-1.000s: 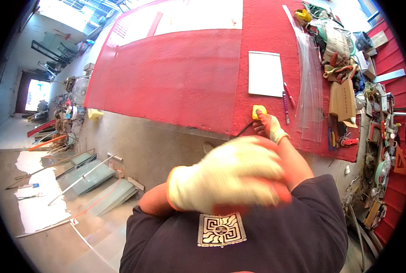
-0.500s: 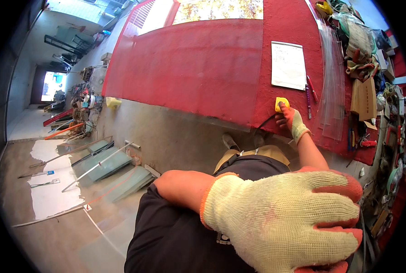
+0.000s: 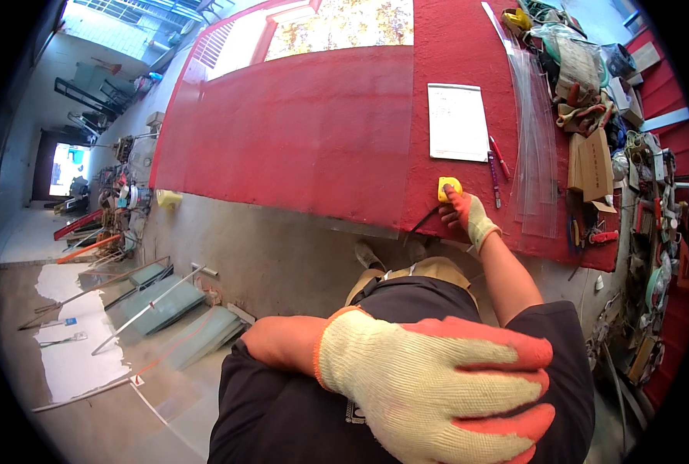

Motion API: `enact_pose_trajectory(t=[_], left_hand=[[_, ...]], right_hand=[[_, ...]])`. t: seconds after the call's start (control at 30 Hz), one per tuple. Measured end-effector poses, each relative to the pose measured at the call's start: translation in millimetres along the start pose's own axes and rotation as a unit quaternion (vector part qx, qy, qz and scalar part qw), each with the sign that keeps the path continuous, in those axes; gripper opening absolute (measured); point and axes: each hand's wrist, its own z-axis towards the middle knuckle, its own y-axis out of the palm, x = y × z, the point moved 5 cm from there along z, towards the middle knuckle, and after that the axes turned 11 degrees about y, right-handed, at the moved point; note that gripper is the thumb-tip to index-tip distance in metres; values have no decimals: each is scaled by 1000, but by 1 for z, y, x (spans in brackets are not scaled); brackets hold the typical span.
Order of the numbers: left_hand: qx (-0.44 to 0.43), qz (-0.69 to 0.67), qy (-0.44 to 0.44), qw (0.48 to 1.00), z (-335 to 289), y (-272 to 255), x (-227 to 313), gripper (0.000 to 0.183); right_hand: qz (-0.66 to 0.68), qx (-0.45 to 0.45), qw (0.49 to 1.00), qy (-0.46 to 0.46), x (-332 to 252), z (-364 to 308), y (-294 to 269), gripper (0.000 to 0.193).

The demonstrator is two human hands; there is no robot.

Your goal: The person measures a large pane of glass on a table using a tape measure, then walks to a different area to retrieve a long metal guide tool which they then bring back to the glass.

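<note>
- Through the head view, I am seeing the left hand (image 3: 429,379) looming in the foreground, its gloved back facing the camera; it is hovering in front of the dark shirt (image 3: 282,410).
- Its fingers (image 3: 506,352) are spreading slightly apart, pointing to the right; the palm is facing away from me, so I cannot tell what lies under it.
- Farther off, the right hand (image 3: 472,216), also wearing a pale glove with red fingers, is reaching over the near edge of the bench (image 3: 476,54).
- Its fingers are clamping on the tape measure (image 3: 455,182), the thumb pressing on the yellow case and the others curling just below.
- The tape measure is sitting at the bench's near edge, right of the glass (image 3: 298,131) and below the notepad (image 3: 458,124).
- A black strap (image 3: 421,221) is running down from beside the tape measure toward that edge.
- Right of the notepad, a purple pen (image 3: 495,182) and a red pen (image 3: 500,157) are lying close together.
- Beyond the pens, clear strips (image 3: 536,147) are stretching along the bench, with a box (image 3: 595,166) standing farther right.
- On the floor at left, panes (image 3: 159,303) are lying beside a white patch (image 3: 78,332).
</note>
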Motion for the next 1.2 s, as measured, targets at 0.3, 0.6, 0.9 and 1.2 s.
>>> enact_pose_trajectory(t=[0.3, 0.6, 0.9, 1.2], left_hand=[[46, -62, -99, 992, 11, -6, -13, 29], [-26, -2, 36, 999, 5, -1, 0, 17], [88, 75, 182, 976, -15, -13, -11, 38], [52, 68, 103, 991, -3, -22, 1, 10]], right_hand=[[-16, 0, 1000, 3, 2, 4, -11, 53], [-64, 33, 997, -24, -2, -1, -8, 65], [-49, 20, 998, -17, -4, -1, -7, 63], [-58, 16, 998, -28, -8, -7, -6, 62]])
